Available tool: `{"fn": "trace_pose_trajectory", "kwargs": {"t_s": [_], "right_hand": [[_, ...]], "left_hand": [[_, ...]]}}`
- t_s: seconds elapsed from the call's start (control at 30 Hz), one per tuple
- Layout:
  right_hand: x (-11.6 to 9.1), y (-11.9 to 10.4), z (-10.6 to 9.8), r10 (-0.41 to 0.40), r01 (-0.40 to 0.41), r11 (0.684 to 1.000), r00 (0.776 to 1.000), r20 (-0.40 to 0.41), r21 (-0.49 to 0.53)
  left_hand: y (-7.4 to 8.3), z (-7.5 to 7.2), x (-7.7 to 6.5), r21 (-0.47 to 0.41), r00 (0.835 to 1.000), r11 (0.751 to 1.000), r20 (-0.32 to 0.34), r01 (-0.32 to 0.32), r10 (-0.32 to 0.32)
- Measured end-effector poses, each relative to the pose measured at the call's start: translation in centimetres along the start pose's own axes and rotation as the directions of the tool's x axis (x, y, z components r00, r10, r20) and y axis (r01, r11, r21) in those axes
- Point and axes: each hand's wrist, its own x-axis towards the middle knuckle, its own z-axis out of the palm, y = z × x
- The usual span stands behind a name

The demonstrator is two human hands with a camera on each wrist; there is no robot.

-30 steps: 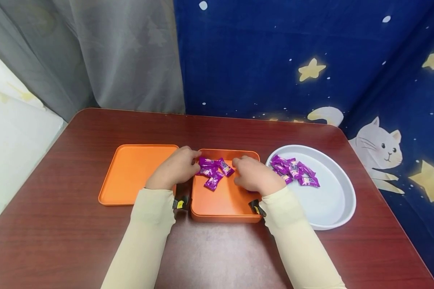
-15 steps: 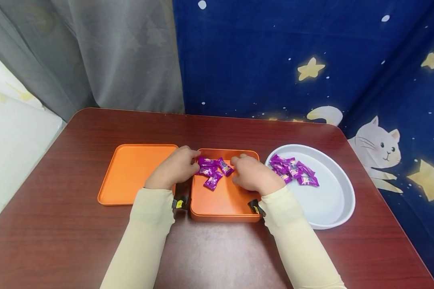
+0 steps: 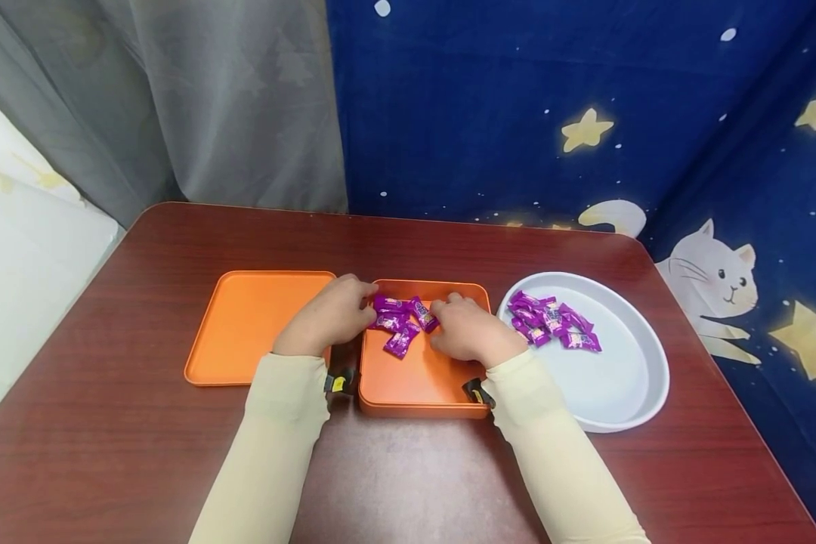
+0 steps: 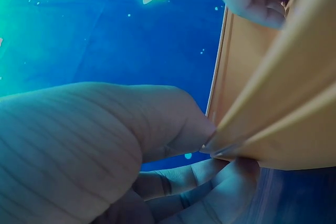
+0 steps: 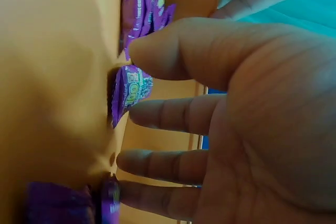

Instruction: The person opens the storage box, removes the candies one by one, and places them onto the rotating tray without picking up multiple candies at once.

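My left hand pinches the left rim of the orange box; the left wrist view shows its thumb and fingers at that edge. Several purple wrapped candies lie in the left and back part of the box. My right hand is inside the box, fingers fairly straight. In the right wrist view its thumb and index fingertips lie at either side of one candy, with a gap between them. Whether they touch its wrapper I cannot tell. More purple wrappers lie by the lower fingers.
An orange lid lies flat on the dark red table, left of the box, partly under my left hand. To the right stands a round white tray with several purple candies. Curtains hang behind the table.
My right hand has shifted slightly left within the box, closer to the candies. My left hand stays at the box's rim.
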Motion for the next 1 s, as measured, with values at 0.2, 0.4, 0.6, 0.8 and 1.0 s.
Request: {"fn": "trace_pose_trajectory", "kwargs": {"t_s": [0.2,0.4,0.6,0.8,1.0], "right_hand": [[0.11,0.03,0.05,-0.060,0.060,0.998,0.998,-0.022,0.003],[0.19,0.14,0.03,-0.149,0.148,0.989,0.986,-0.069,-0.011],[0.05,0.53,-0.10,-0.138,0.135,0.990,0.988,-0.067,-0.047],[0.17,0.86,0.10,-0.116,0.113,0.992,0.992,-0.048,-0.063],[0.44,0.89,0.33,-0.102,0.097,0.992,0.992,-0.067,-0.077]], "left_hand": [[0.12,-0.07,-0.08,0.006,1.000,1.000,-0.004,-0.004,0.004],[0.16,-0.10,-0.14,-0.003,1.000,1.000,-0.001,-0.002,0.002],[0.19,-0.08,-0.14,-0.014,1.000,1.000,0.011,0.011,-0.011],[0.13,-0.01,0.01,-0.015,1.000,1.000,0.012,0.008,-0.008],[-0.02,-0.01,-0.01,-0.019,1.000,1.000,0.019,0.008,-0.007]]}}
